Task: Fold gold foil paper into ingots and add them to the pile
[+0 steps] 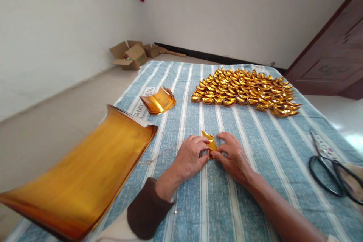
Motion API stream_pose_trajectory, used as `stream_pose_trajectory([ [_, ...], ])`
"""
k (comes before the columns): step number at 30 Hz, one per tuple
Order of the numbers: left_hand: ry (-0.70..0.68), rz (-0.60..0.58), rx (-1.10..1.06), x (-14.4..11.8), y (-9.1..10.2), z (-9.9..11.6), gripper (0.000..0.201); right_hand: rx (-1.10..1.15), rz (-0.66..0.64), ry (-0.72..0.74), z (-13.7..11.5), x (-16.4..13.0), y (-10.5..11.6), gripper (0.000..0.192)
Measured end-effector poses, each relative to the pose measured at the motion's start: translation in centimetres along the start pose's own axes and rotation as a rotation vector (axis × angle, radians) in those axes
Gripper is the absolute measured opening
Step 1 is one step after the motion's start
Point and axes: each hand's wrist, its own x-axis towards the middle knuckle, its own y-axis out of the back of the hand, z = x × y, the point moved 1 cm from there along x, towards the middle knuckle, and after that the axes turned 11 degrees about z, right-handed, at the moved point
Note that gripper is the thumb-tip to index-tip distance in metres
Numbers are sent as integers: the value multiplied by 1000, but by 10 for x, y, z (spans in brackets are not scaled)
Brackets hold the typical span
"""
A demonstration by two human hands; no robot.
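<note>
A small folded piece of gold foil paper [211, 143] lies between my two hands, low over the striped cloth. My left hand [193, 155] pinches its left side with curled fingers. On its right, my right hand [233, 155] has the thumb and fingertips at the lower edge, with the other fingers bent above it. The fingers cover part of the folds. Beyond my hands, a large cluster of folded gold paper ingots [244, 89] stands in packed rows. Small curved gold sheets [159, 101] lie to the left of that cluster.
A big stack of gold paper sheets [85, 166] curls over the table's left side. Black-handled scissors [330, 174] lie near the right edge. Blue-and-white striped cloth [187, 204] covers the table. Cardboard boxes [133, 56] sit on the floor behind, and a reddish-brown door [331, 53] stands right.
</note>
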Motion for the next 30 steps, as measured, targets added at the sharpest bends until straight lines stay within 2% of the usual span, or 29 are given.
stream_pose_trajectory([
  [6,25,-41,-16,4,5,5,14,-32,-33,-20,-3,2,0,19],
  [14,68,45,-29,8,0,7,10,-58,-25,-18,-5,2,1,20],
  [30,-40,70,87,9,-4,4,5,-96,-15,-8,-7,1,0,22],
])
